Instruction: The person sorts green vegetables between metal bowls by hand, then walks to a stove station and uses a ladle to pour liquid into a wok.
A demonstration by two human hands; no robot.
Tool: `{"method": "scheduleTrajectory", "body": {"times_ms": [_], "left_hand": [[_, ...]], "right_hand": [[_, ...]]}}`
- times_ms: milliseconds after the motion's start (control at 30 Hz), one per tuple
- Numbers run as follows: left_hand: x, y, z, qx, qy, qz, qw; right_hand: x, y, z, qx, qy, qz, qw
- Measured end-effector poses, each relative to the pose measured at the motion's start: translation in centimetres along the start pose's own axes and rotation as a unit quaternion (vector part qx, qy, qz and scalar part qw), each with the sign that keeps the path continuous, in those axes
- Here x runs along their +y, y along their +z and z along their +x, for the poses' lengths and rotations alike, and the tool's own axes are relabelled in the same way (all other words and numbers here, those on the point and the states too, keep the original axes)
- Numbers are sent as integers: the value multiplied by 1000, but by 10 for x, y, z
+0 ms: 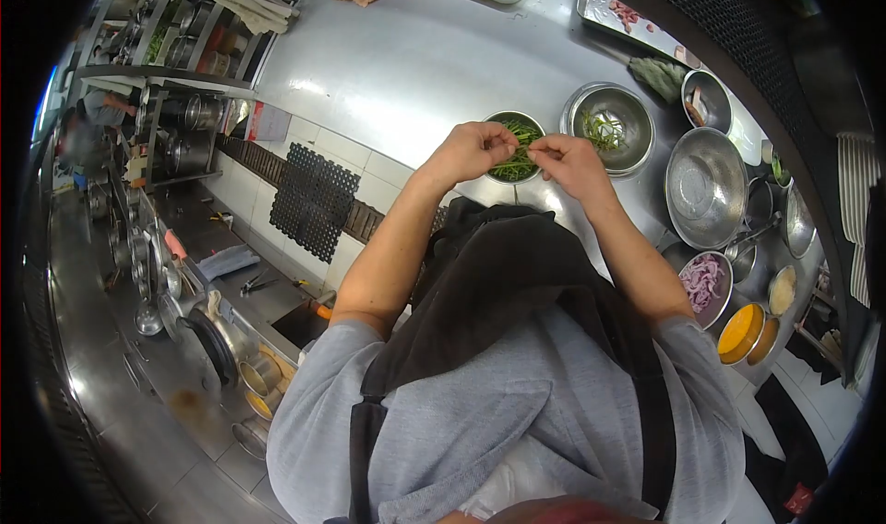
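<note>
Your left hand (469, 153) and right hand (570, 164) pinch slightly apart, grip unclear; the greens (517, 166) beneath look light, soft, easily bruised: pinch stems gently.

A broad steel worktable (369, 72) spans the upper middle, its surface catching soft white glare. To its left, pale floor tiles (377, 167) show — a black perforated mat (314, 201) lies on them, across a dark slatted grate (254, 162). Metal shelving (171, 70) stands at upper left — a bluish-white strip (43, 102) glows near the far left edge.
</note>
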State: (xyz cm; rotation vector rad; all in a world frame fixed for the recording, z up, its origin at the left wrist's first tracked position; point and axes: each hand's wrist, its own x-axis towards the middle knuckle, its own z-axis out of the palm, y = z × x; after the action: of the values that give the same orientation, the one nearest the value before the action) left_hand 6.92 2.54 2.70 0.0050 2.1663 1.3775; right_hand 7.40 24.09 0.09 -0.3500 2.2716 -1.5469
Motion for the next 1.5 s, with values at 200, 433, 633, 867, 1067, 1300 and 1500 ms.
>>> {"method": "scheduleTrajectory", "body": {"times_ms": [200, 433, 633, 867, 1067, 1300, 1500], "left_hand": [[-9, -2, 1, 64, 19, -8, 998], [-37, -21, -7, 158, 7, -6, 987], [-41, -26, -7, 204, 17, 64, 977], [-31, 23, 45, 102, -44, 384, 917], [-9, 40, 58, 64, -91, 383, 917], [-15, 36, 47, 116, -41, 386, 914], [-14, 9, 21, 90, 37, 174, 980]], "right_hand": [[5, -12, -9, 25, 106, 212, 971], [14, -63, -37, 194, 10, -36, 980], [34, -79, -38, 238, -90, -345, 904], [15, -47, -30, 218, -53, -232, 946], [20, 8, -31, 32, -151, -290, 944], [29, 6, -31, 1, -122, -253, 960], [26, -4, -29, 16, -67, -194, 979]]}}
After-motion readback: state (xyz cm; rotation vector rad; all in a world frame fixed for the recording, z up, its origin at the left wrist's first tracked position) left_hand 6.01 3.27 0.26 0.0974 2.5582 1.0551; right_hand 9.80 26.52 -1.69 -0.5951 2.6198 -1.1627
